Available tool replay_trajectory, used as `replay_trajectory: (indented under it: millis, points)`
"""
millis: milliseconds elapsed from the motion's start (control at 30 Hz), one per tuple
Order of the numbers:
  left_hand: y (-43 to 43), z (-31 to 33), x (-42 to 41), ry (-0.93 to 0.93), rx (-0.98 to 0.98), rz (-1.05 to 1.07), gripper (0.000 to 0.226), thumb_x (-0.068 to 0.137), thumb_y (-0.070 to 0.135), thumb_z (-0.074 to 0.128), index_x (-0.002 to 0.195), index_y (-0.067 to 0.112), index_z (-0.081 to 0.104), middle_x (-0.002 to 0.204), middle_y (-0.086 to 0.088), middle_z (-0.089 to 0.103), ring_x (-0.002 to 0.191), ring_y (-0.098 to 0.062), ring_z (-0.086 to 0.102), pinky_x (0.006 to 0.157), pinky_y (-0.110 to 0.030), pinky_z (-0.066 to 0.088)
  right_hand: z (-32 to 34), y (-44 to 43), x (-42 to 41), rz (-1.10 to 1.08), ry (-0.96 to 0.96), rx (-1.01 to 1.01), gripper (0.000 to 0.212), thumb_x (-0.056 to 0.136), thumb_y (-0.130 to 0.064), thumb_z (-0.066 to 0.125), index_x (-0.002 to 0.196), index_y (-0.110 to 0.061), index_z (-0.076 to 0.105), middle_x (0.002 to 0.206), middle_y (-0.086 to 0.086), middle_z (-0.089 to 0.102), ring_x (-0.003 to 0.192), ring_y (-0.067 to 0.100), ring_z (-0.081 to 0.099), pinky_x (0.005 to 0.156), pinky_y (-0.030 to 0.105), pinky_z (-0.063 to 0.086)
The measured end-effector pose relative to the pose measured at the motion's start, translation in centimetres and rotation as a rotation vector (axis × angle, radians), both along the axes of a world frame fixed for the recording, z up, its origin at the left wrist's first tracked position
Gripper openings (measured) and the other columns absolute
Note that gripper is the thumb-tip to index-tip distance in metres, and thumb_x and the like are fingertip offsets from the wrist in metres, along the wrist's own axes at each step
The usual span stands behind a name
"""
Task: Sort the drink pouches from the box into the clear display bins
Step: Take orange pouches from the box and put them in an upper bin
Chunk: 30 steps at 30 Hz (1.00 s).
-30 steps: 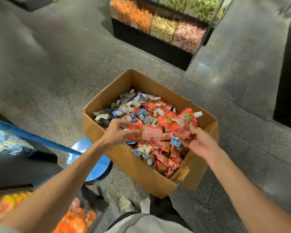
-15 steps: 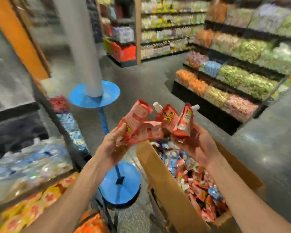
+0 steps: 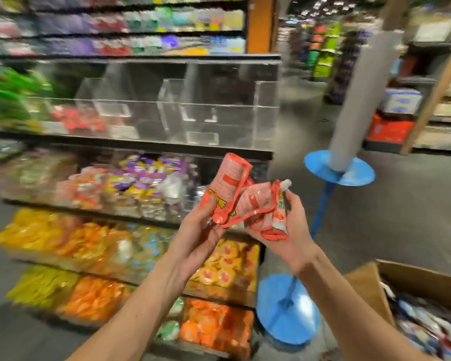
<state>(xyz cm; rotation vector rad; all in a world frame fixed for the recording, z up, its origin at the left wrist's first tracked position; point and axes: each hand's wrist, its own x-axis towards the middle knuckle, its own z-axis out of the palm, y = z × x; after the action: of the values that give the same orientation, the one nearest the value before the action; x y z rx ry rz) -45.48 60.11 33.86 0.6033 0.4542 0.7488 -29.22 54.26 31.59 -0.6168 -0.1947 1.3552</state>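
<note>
— In the left hand point(image 3: 201, 227)?
— Gripping one red pouch point(image 3: 229, 183) by its lower end, top tilted up and right.
— And in the right hand point(image 3: 289, 230)?
— Curled round a crumpled bunch point(image 3: 261, 207) of red pouches, with a white cap point(image 3: 286, 184) on top. Touching the left pouch.
— Behind them?
— Clear bins point(image 3: 167, 108) on the upper shelf, blurred, with red packs point(image 3: 76, 121) in a left one. Below, orange packs point(image 3: 94, 295).
— Lower right?
— Open box point(image 3: 414, 280), full of pouches, near a blue stand point(image 3: 288, 308).
</note>
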Motion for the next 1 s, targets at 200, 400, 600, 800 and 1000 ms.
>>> replay_trajectory:
  millis: [200,400,600,800,1000]
  points:
    - [4.2,1.6,-12.4,0.051,0.095,0.275,0.034,0.081,0.020,0.061,0.111,0.006,0.067,0.100,-0.012,0.075,0.081,-0.017,0.074,0.071,-0.031,0.062,2.9,6.3,-11.9,0.266,-0.108,-0.023,0.050,0.080,-0.060,0.058,0.083,-0.013,0.077,0.090,0.009,0.074,0.084,0.023,0.071,0.090,0.045,0.053]
    - [9.0,2.2,-22.5,0.156,0.203,0.502,0.041,0.085,0.024,0.061,0.119,0.001,0.065,0.112,-0.018,0.071,0.086,-0.021,0.073,0.071,-0.028,0.059,4.2,13.3,-22.6,0.436,-0.202,0.139,0.074,0.024,-0.041,0.101,0.089,-0.014,0.076,0.087,0.010,0.075,0.079,0.022,0.073,0.077,0.043,0.059]
    - [15.7,4.4,-32.1,0.203,0.243,0.652,0.038,0.079,0.025,0.069,0.110,0.004,0.069,0.094,-0.014,0.074,0.067,-0.018,0.069,0.055,-0.025,0.055,5.5,20.8,-33.7,0.445,-0.170,0.252,0.055,0.027,-0.029,0.102,0.073,-0.012,0.078,0.076,0.008,0.073,0.068,0.018,0.072,0.058,0.034,0.061]
    - [23.0,6.0,-38.6,0.186,0.145,0.740,0.039,0.086,0.014,0.070,0.119,-0.003,0.064,0.117,-0.026,0.067,0.091,-0.035,0.065,0.075,-0.041,0.055,6.1,27.0,-41.3,0.392,-0.179,0.149,0.046,0.072,-0.020,0.074,0.115,-0.006,0.062,0.090,0.013,0.070,0.071,0.021,0.070,0.052,0.032,0.058]
    - [30.0,6.7,-40.5,0.209,0.171,0.709,0.029,0.090,0.021,0.070,0.116,0.009,0.064,0.103,-0.018,0.074,0.082,-0.028,0.072,0.076,-0.043,0.059,7.7,32.9,-43.3,0.377,-0.339,0.108,0.053,0.072,-0.023,0.080,0.119,-0.005,0.063,0.100,0.020,0.070,0.078,0.028,0.070,0.074,0.043,0.058]
